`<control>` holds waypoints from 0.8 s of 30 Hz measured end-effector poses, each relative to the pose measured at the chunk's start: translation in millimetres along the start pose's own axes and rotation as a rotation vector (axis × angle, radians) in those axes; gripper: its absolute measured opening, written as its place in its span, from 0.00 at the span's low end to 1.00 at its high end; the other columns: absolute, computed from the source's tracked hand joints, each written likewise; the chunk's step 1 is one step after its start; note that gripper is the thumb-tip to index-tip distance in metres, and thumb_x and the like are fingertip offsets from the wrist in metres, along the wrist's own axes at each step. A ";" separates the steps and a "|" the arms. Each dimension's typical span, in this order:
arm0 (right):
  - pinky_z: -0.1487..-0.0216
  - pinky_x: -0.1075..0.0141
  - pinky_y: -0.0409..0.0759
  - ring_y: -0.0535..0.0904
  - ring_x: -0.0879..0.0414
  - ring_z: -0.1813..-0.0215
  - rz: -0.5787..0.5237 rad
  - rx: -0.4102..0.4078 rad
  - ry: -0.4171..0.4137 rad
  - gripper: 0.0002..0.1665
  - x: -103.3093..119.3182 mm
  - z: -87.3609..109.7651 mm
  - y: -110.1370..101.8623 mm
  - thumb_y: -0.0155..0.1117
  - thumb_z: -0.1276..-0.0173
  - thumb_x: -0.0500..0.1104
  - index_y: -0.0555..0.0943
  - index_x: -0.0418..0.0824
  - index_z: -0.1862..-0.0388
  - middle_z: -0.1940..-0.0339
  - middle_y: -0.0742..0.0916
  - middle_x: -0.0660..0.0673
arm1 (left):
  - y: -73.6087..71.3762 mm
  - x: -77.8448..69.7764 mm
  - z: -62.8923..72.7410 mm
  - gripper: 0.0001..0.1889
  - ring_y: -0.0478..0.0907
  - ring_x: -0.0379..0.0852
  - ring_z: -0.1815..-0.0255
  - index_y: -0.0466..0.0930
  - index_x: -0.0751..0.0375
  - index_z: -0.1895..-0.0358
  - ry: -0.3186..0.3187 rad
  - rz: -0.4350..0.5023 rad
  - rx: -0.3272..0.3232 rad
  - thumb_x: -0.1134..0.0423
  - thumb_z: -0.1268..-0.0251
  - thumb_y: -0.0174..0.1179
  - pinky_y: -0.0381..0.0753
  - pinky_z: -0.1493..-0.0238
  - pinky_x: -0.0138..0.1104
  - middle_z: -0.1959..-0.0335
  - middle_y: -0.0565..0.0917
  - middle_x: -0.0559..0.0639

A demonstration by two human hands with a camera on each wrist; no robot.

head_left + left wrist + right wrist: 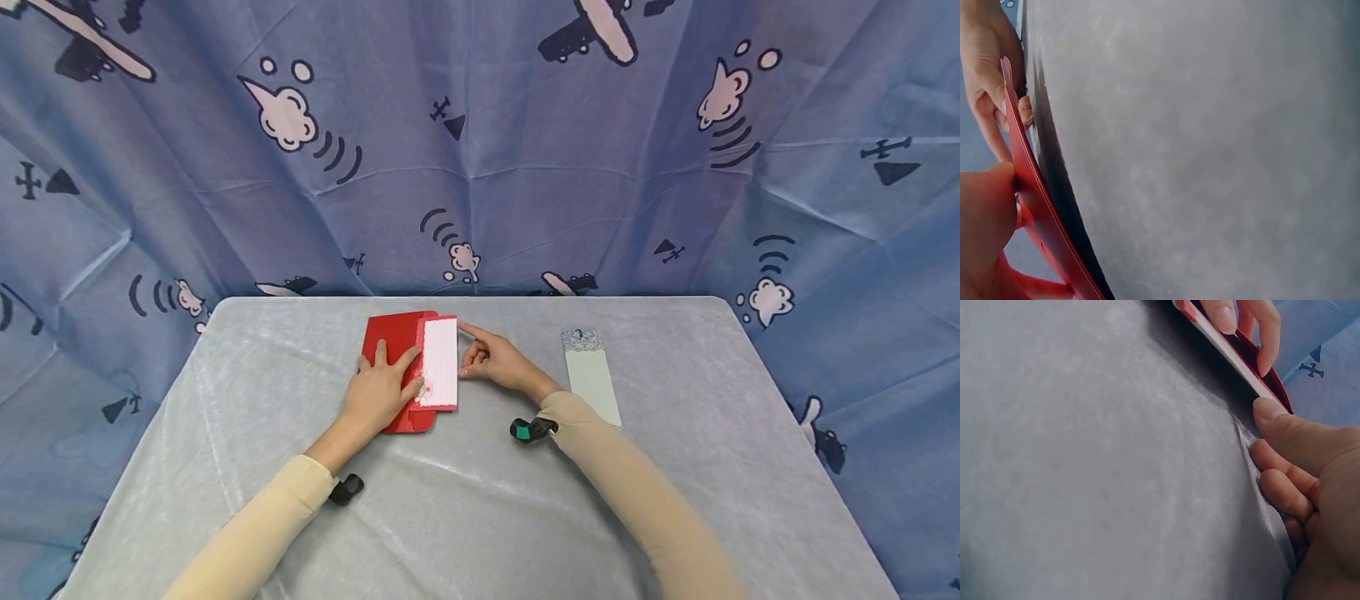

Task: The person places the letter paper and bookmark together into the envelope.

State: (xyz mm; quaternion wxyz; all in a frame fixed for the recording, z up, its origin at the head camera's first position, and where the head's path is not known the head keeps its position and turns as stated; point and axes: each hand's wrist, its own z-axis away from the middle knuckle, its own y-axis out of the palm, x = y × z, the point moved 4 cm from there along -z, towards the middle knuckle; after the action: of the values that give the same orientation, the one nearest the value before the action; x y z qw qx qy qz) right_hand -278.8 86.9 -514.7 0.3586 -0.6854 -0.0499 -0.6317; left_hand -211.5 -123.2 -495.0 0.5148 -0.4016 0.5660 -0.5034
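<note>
Fingers spread, my left hand (375,393) rests on a red envelope (392,330) near the far side of the table. A pink-edged white card (441,354) with a floral corner lies at the envelope's right side, overlapping it and jutting past its right edge. My right hand (501,362) is at the card's right edge, its index finger reaching toward the top corner and its thumb lower down. In the right wrist view the thumb (1285,428) touches the edge of the card, and the other fingers are bent beneath. The left wrist view shows the red envelope (1041,194) edge-on.
A pale green card (592,379) with a patterned top band lies to the right, partly behind my right sleeve (630,483). A grey cloth covers the table (450,517). Behind its far edge hangs a blue curtain (480,150) printed with planes.
</note>
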 end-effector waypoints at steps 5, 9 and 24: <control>0.61 0.72 0.76 0.76 0.59 0.67 0.002 0.015 0.015 0.53 0.3 0.7 0.4 0.74 0.41 0.36 0.57 0.46 0.21 0.66 0.83 0.43 | -0.2 -0.2 0.1 0.37 0.69 0.81 0.36 0.62 0.44 0.25 -0.007 -0.003 0.007 0.40 0.36 0.59 0.84 0.50 0.57 0.26 0.62 0.73; 0.61 0.72 0.76 0.77 0.59 0.66 -0.011 0.028 0.011 0.54 0.7 0.8 0.4 0.75 0.42 0.36 0.57 0.45 0.20 0.64 0.84 0.41 | -0.4 -0.5 0.3 0.37 0.69 0.81 0.36 0.62 0.44 0.25 -0.011 -0.006 0.011 0.40 0.36 0.59 0.84 0.50 0.57 0.26 0.62 0.73; 0.60 0.70 0.76 0.76 0.57 0.65 -0.005 0.024 0.036 0.58 0.7 1.8 2.4 0.77 0.44 0.38 0.55 0.49 0.20 0.63 0.83 0.41 | -0.1 -0.8 -0.8 0.37 0.69 0.80 0.35 0.61 0.44 0.24 -0.016 -0.010 0.020 0.40 0.36 0.59 0.84 0.50 0.57 0.25 0.61 0.73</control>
State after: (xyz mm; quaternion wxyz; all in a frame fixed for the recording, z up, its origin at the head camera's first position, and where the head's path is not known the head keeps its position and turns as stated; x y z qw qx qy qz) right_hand -275.9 85.9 -515.0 0.3661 -0.6696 -0.0527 -0.6440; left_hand -212.2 -122.3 -494.9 0.5207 -0.4032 0.5548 -0.5083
